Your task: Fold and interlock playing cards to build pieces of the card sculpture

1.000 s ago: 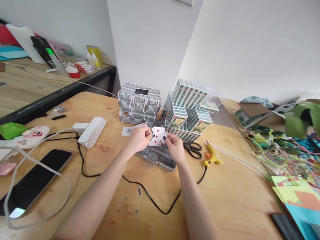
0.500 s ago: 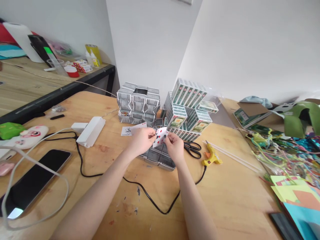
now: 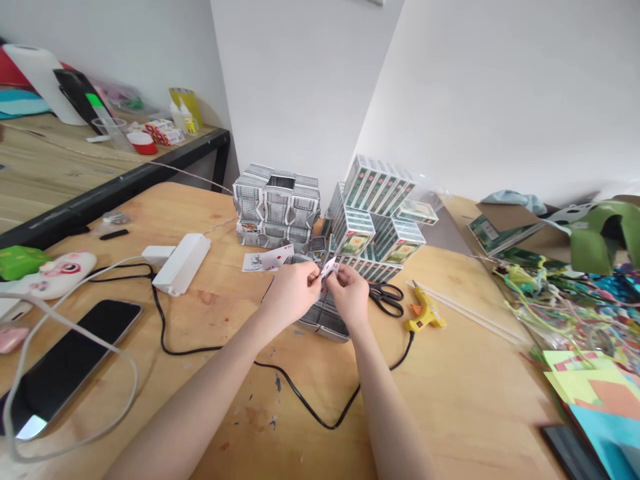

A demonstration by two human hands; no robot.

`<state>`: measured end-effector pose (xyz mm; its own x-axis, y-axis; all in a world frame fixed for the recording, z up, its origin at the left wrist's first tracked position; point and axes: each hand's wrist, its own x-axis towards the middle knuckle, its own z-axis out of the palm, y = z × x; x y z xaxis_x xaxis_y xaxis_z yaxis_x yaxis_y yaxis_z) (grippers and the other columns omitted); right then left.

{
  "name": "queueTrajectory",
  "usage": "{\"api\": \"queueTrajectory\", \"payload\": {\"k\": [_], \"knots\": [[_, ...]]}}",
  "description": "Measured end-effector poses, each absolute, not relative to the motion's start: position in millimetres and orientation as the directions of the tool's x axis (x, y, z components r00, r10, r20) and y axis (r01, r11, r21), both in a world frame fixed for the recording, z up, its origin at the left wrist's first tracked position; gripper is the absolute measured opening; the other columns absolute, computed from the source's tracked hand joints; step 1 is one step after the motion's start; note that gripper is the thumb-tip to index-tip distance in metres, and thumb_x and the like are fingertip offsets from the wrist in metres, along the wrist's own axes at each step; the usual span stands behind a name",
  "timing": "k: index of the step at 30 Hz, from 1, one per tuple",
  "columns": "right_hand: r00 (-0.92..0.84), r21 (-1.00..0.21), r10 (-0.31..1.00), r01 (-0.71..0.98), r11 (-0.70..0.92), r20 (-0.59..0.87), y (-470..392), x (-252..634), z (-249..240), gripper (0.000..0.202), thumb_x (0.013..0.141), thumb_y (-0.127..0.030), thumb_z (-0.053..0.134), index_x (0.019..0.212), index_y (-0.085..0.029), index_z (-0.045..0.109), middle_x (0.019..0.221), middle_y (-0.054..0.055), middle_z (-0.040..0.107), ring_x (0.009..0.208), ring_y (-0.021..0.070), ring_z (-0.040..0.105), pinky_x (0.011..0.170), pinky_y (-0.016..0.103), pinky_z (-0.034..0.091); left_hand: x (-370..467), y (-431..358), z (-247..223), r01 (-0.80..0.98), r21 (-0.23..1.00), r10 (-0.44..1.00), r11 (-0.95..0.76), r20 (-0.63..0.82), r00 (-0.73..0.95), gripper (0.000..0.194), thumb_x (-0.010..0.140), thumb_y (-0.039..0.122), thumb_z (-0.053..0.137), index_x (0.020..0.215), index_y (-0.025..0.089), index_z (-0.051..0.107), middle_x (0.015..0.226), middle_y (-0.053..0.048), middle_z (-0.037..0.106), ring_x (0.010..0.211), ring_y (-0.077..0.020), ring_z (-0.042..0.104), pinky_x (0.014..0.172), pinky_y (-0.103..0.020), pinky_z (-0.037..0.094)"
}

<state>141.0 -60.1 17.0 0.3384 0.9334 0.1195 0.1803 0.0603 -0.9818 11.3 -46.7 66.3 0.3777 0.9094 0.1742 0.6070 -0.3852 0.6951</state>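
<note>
A white playing card [image 3: 328,268] with red marks is pinched between my left hand [image 3: 295,288] and my right hand [image 3: 349,293]; the fingers hide much of it. Below both hands lies a flat structure of grey patterned cards [image 3: 325,320], partly covered by them. Behind my left hand, loose face-up cards [image 3: 261,261] rest on the table. A taller block built of the same grey cards [image 3: 277,210] stands at the back, with a square opening on top. To its right are stacked green and white card boxes [image 3: 373,193].
Black scissors [image 3: 386,299] and a yellow glue gun [image 3: 424,310] lie right of my hands, its black cable looping in front. A white power adapter [image 3: 183,263] and a phone [image 3: 75,360] are at left. Coloured paper [image 3: 590,393] sits at right.
My left hand has moved right, closer to my right hand. The card between them now shows less of its face and looks bent or turned.
</note>
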Motion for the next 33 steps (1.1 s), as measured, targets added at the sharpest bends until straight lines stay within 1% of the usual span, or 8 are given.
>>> {"api": "queueTrajectory", "payload": {"k": [3, 6, 9, 17, 22, 29, 33], "knots": [[0.300, -0.988, 0.949, 0.140, 0.058, 0.098, -60, 142, 18, 0.021, 0.069, -0.028, 0.055, 0.085, -0.018, 0.062, 0.071, 0.003, 0.068, 0.063, 0.0175, 0.062, 0.057, 0.025, 0.047, 7, -44, 65, 0.588, 0.711, 0.904, -0.386, 0.165, 0.393, 0.010, 0.071, 0.018, 0.050, 0.061, 0.016, 0.052, 0.059, -0.001, 0.058, 0.053, -0.0115, 0.049, 0.052, -0.023, 0.032], [0.270, -0.985, 0.959, 0.165, 0.043, 0.087, -60, 144, 17, 0.018, 0.070, -0.030, 0.055, 0.082, -0.018, 0.061, 0.070, 0.003, 0.068, 0.062, 0.0174, 0.062, 0.056, 0.025, 0.047, 5, -42, 64, 0.581, 0.719, 0.906, -0.382, 0.165, 0.390, 0.010, 0.070, 0.017, 0.051, 0.061, 0.016, 0.053, 0.059, -0.001, 0.058, 0.054, -0.0117, 0.050, 0.053, -0.023, 0.033], [0.258, -0.978, 0.960, 0.200, 0.057, 0.109, -60, 145, 14, 0.018, 0.072, -0.031, 0.054, 0.082, -0.018, 0.061, 0.073, 0.003, 0.068, 0.064, 0.0176, 0.062, 0.058, 0.026, 0.048, 5, -42, 63, 0.581, 0.719, 0.907, -0.381, 0.169, 0.385, 0.010, 0.070, 0.018, 0.051, 0.061, 0.016, 0.053, 0.058, -0.001, 0.057, 0.053, -0.0116, 0.049, 0.052, -0.023, 0.033], [0.249, -0.948, 0.949, 0.295, 0.116, 0.194, -60, 145, 12, 0.022, 0.077, -0.037, 0.049, 0.081, -0.018, 0.060, 0.063, 0.002, 0.063, 0.057, 0.0156, 0.058, 0.056, 0.025, 0.046, 7, -48, 69, 0.648, 0.637, 0.900, -0.418, 0.190, 0.393, 0.014, 0.072, 0.016, 0.047, 0.058, 0.016, 0.050, 0.052, 0.000, 0.051, 0.047, -0.0097, 0.042, 0.048, -0.022, 0.027], [0.266, -0.920, 0.938, 0.375, 0.110, 0.221, -62, 143, 17, 0.024, 0.078, -0.038, 0.046, 0.075, -0.017, 0.058, 0.059, 0.001, 0.060, 0.053, 0.0138, 0.055, 0.053, 0.023, 0.043, 9, -52, 74, 0.695, 0.570, 0.894, -0.439, 0.196, 0.403, 0.018, 0.072, 0.015, 0.045, 0.054, 0.017, 0.046, 0.046, 0.003, 0.041, 0.043, -0.0087, 0.031, 0.046, -0.023, 0.021], [0.332, -0.888, 0.914, 0.457, 0.061, 0.233, -65, 140, 24, 0.021, 0.076, -0.033, 0.046, 0.066, -0.017, 0.054, 0.055, -0.001, 0.057, 0.050, 0.0117, 0.052, 0.050, 0.021, 0.038, 10, -54, 72, 0.719, 0.530, 0.891, -0.450, 0.209, 0.403, 0.017, 0.073, 0.015, 0.044, 0.056, 0.017, 0.047, 0.048, 0.001, 0.042, 0.044, -0.0097, 0.032, 0.047, -0.024, 0.020], [0.349, -0.882, 0.905, 0.469, 0.055, 0.242, -65, 139, 25, 0.023, 0.077, -0.034, 0.045, 0.063, -0.018, 0.053, 0.054, -0.001, 0.055, 0.049, 0.0112, 0.050, 0.050, 0.021, 0.037, 10, -54, 74, 0.706, 0.545, 0.888, -0.453, 0.203, 0.412, 0.017, 0.071, 0.013, 0.044, 0.055, 0.017, 0.048, 0.047, 0.002, 0.042, 0.044, -0.0089, 0.031, 0.046, -0.024, 0.021]]}}
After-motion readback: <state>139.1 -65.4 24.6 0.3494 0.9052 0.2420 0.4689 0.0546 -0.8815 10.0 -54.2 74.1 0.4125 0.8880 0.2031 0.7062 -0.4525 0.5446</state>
